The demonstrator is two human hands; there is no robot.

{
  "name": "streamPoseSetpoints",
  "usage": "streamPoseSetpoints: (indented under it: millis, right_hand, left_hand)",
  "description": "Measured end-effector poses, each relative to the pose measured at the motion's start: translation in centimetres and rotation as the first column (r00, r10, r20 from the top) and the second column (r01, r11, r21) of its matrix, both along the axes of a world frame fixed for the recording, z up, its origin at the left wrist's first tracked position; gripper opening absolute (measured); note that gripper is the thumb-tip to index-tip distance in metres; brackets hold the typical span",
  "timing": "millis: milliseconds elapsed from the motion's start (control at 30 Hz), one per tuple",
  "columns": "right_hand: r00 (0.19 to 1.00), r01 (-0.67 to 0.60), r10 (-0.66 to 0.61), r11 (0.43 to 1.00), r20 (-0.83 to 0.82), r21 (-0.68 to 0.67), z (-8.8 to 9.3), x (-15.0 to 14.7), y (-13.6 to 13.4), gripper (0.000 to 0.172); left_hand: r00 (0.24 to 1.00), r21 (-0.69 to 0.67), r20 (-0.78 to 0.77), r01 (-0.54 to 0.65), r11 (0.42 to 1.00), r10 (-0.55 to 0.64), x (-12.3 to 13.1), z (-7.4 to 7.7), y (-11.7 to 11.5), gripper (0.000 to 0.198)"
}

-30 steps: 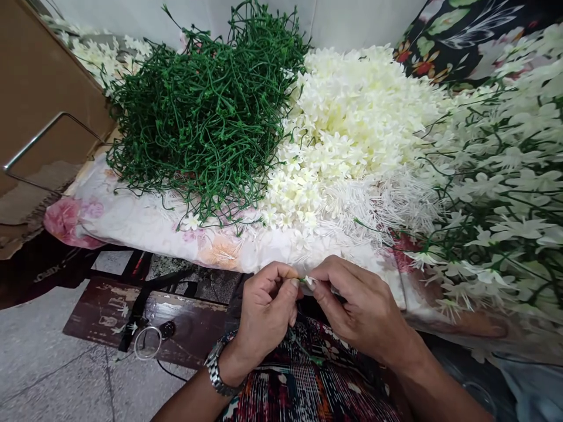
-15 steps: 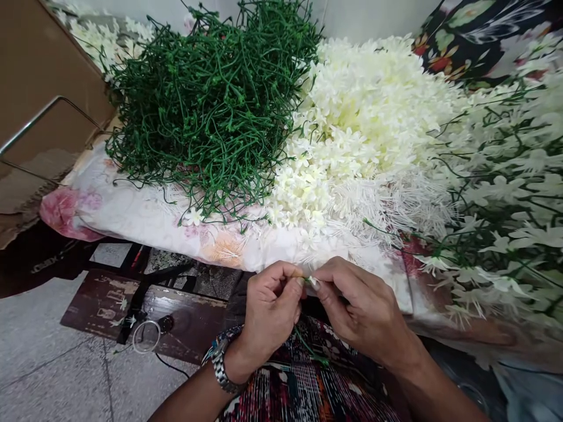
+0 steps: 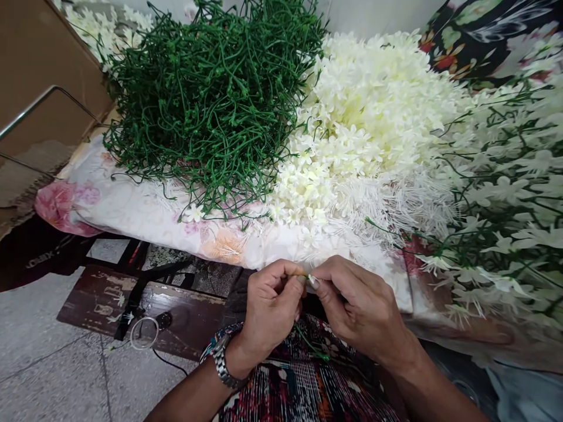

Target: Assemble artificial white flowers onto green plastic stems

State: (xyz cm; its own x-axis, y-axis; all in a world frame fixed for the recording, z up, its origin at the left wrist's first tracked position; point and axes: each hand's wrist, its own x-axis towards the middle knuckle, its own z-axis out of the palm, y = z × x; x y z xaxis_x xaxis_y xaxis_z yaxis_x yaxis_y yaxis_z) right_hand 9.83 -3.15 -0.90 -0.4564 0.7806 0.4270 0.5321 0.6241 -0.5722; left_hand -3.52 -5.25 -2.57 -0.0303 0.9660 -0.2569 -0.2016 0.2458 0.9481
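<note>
My left hand (image 3: 275, 308) is closed in a pinch on a green plastic flower stem (image 3: 310, 344), whose lower part hangs below the fingers over my lap. Against its fingertips, my right hand (image 3: 358, 305) pinches a small white piece (image 3: 312, 279) at the stem's tip; most of that piece is hidden by the fingers. Beyond my hands lie a heap of green stems (image 3: 211, 105), a pile of cream-white artificial petals (image 3: 373, 105) and a bunch of thin white stamens (image 3: 391, 199), all on a floral cloth (image 3: 167, 223).
Stemmed white flowers (image 3: 510, 193) are heaped along the right side. A cardboard box (image 3: 48, 70) with a metal wire handle (image 3: 53, 91) stands at the left. Lower left, a dark wooden board (image 3: 185, 310) bears a clear ring-shaped object (image 3: 144, 334).
The view has shifted very slightly. Both hands keep the same pinch, fingertips together at the stem's tip, with almost no visible movement.
</note>
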Motion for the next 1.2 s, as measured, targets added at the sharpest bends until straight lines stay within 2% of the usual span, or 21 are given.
streamPoseSetpoints:
  millis: [433,667,833,933,1033,1200]
  right_hand:
    - [1.000,0.002,-0.002,1.000,-0.001,0.016,-0.4,-0.2,0.3,0.017]
    - [0.999,-0.035,0.036,0.997,0.004,-0.068,0.7,0.1,0.3,0.007]
    - [0.999,-0.046,0.048,0.993,0.016,-0.108,1.4,0.6,0.3,0.019]
    - [1.000,-0.016,0.016,0.996,0.001,-0.083,1.6,0.8,0.2,0.030]
    - [0.998,0.042,-0.043,0.999,-0.050,-0.015,1.7,0.9,0.1,0.021]
    - [0.999,-0.025,0.025,1.000,-0.045,0.018,1.5,0.6,0.3,0.012]
  left_hand:
    - [1.000,-0.021,-0.003,0.003,1.000,-0.003,-0.1,-0.1,0.1,0.016]
    - [0.950,-0.120,0.308,-0.015,0.993,0.052,-0.3,0.2,0.1,0.018]
    - [0.922,-0.185,0.373,-0.035,0.982,0.103,-0.3,0.9,0.1,0.024]
    - [0.923,-0.185,0.370,-0.034,0.982,0.102,-0.3,0.8,0.0,0.025]
    - [0.944,-0.128,0.323,-0.033,0.991,0.073,-0.4,0.4,-0.2,0.024]
    - [0.984,-0.009,0.176,-0.024,1.000,0.025,-0.5,-0.2,-0.7,0.019]
